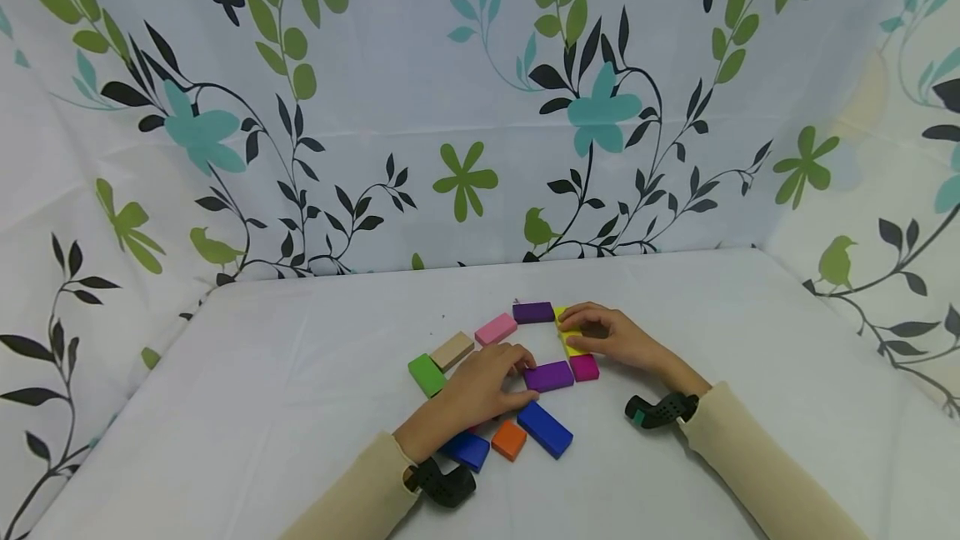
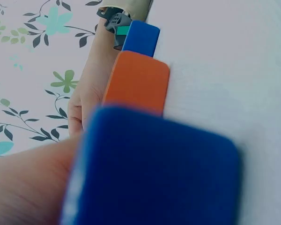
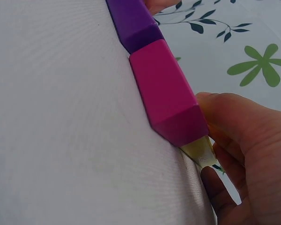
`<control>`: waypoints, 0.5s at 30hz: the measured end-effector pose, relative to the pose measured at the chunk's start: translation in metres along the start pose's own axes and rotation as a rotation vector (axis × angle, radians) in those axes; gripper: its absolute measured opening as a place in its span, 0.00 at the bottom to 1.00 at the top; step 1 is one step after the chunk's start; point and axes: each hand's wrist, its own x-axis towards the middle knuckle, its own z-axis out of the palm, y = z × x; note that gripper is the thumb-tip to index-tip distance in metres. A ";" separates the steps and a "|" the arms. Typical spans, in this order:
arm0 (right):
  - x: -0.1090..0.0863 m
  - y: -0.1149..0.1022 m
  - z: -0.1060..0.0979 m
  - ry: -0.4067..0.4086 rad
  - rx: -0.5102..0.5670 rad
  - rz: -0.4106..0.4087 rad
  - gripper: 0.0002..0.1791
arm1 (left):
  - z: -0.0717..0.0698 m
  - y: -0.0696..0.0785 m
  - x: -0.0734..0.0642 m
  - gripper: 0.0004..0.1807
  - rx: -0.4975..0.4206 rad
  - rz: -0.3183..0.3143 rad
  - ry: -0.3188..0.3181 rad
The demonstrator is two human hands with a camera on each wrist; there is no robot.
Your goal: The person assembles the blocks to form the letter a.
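Finger and thumb of my left hand [image 1: 483, 386] pinch the left end of a purple block [image 1: 549, 376] lying on the white table [image 1: 262, 440]. My right hand [image 1: 611, 336] has its thumb and fingers at a yellow block [image 1: 566, 342], holding it from the right side. A magenta block [image 1: 584, 367] lies between the yellow and purple ones, right against them. In the right wrist view, the yellow block [image 3: 199, 151] shows behind the magenta block [image 3: 168, 89], partly hidden by it and my fingers. Above the yellow block sits a dark purple block [image 1: 533, 312].
Pink [image 1: 496, 329], tan [image 1: 452, 351] and green [image 1: 427, 375] blocks curve along the left, the green one partly hidden by my left hand. Nearer lie a blue block [image 1: 545, 429], an orange block [image 1: 508, 440] and another blue block [image 1: 467, 450] beside my left wrist. Patterned cloth [image 1: 420, 90] hangs behind.
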 end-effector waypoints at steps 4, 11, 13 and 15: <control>-0.001 -0.001 0.000 0.005 0.008 0.001 0.14 | 0.000 0.000 -0.001 0.18 -0.024 -0.008 -0.006; -0.002 0.001 0.001 -0.003 0.015 0.005 0.14 | 0.001 0.000 -0.001 0.19 -0.018 0.018 -0.002; -0.001 0.000 0.001 -0.004 0.017 0.004 0.14 | 0.002 0.000 -0.001 0.19 -0.010 0.023 0.001; 0.000 0.001 0.001 -0.007 0.018 -0.006 0.14 | 0.001 0.000 -0.001 0.19 0.002 0.026 0.004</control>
